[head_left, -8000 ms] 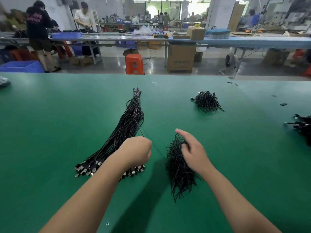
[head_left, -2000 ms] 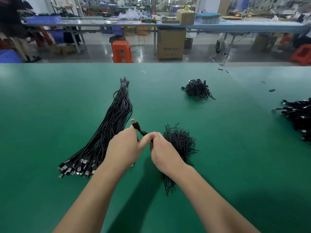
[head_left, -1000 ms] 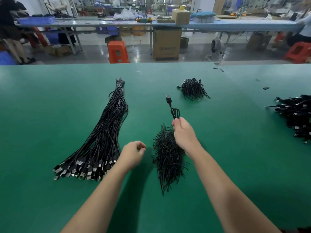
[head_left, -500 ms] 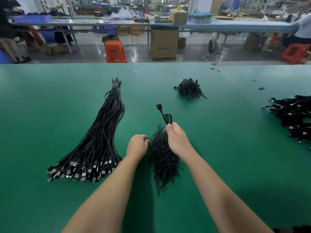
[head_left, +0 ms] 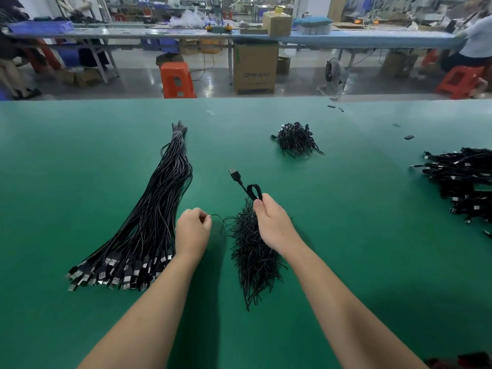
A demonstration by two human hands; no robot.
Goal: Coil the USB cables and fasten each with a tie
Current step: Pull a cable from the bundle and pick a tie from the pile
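**Operator A:** State the position of the coiled cable (head_left: 253,191).

**Operator B:** It is raised just above the far end of the tie pile (head_left: 253,251), near the table's centre. The coil is small and tight; one connector (head_left: 234,173) projects up and to the left on a short lead.

**Operator A:** Grip on the coil?

**Operator B:** The right hand (head_left: 271,225) grasps it. Thumb and fingers are curled closed round the coil's lower part, so only the upper loop shows above the fingertips.

**Operator A:** Left hand?

**Operator B:** The left hand (head_left: 192,230) is clenched, pinching a single tie (head_left: 219,219). The thin black strand runs from the fingers toward the pile; whether its far end touches the pile cannot be told.

**Operator A:** Surrounding stock?

**Operator B:** A bundle of uncoiled cables (head_left: 157,217) lies left of the left hand, bound near its far tip, plugs fanned out toward the person. A second, smaller pile of ties (head_left: 295,139) sits farther back. A heap of cables (head_left: 463,182) lies at the right edge. All rest on the green table (head_left: 359,235).
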